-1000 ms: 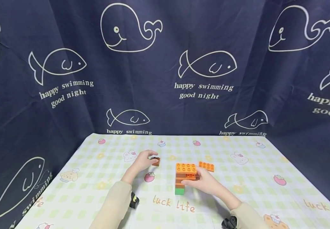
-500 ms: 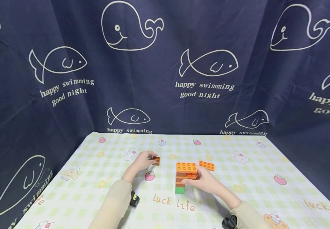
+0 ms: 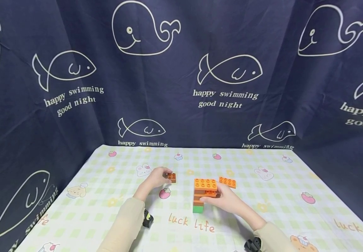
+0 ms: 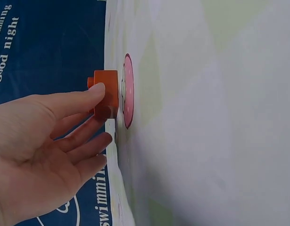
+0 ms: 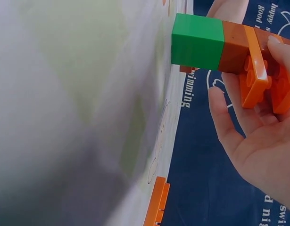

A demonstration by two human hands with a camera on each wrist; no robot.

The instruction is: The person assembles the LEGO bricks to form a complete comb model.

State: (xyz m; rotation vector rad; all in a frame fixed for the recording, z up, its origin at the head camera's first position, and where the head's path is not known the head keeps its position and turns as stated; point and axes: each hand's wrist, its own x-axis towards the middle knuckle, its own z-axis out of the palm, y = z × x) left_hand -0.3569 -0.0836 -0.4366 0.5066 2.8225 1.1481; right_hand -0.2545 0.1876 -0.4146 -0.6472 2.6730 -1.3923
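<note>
My left hand (image 3: 158, 177) pinches a small brown toy brick (image 3: 172, 177) at the tabletop, left of centre. In the left wrist view the thumb lies on the near face of this brown brick (image 4: 106, 96), with fingertips behind it. My right hand (image 3: 225, 199) grips a tower of toy bricks (image 3: 198, 202) from its right side. The tower has a green brick (image 5: 196, 42) at its foot, then brown bricks and orange plates. An orange eight-stud plate (image 3: 205, 184) tops it. The right thumb rests on a brown brick in the tower; some fingers are hidden behind it.
A loose orange plate (image 3: 227, 182) lies on the table behind the right hand. Checked cloth (image 3: 181, 239) with printed pictures covers the tabletop. A dark blue curtain (image 3: 181, 101) hangs behind and along both sides.
The left fingers have shifted back a little on the brown brick, so more of its studs show. The right hand and the tower stay in place.
</note>
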